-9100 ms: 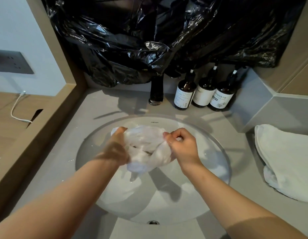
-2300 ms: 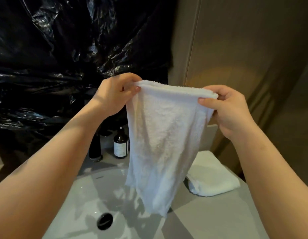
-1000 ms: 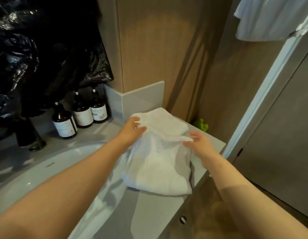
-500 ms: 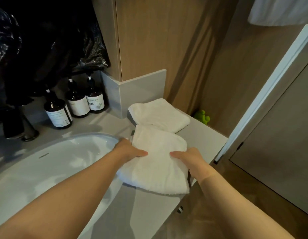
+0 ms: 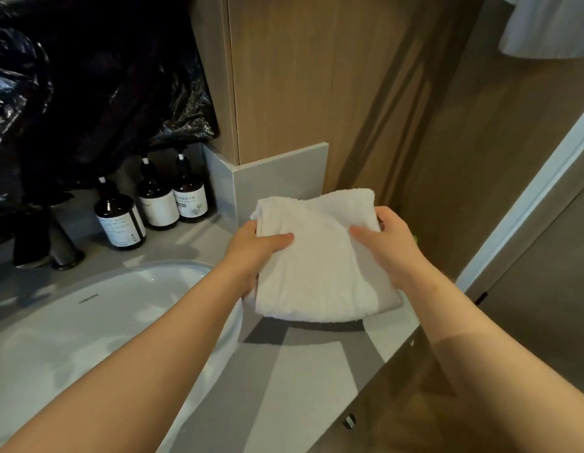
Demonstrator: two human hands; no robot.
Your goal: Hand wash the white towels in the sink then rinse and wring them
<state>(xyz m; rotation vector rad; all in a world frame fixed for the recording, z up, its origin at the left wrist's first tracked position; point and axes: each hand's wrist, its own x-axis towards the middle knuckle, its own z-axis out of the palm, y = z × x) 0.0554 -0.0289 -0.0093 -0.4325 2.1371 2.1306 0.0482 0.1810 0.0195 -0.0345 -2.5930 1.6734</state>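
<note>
Lifted now off the grey counter [image 5: 303, 371] beside the sink [image 5: 88, 322], against the wood wall [image 5: 284, 76], the folded towel [image 5: 316, 273] hangs above its shadow, left hand [image 5: 251, 253] and right hand [image 5: 388, 246] each gripping a side, thumbs on top.

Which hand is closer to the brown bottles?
Left. The left hand grips the folded towel on the side nearest the brown bottles; the right hand grips the opposite side, farther away.
</note>
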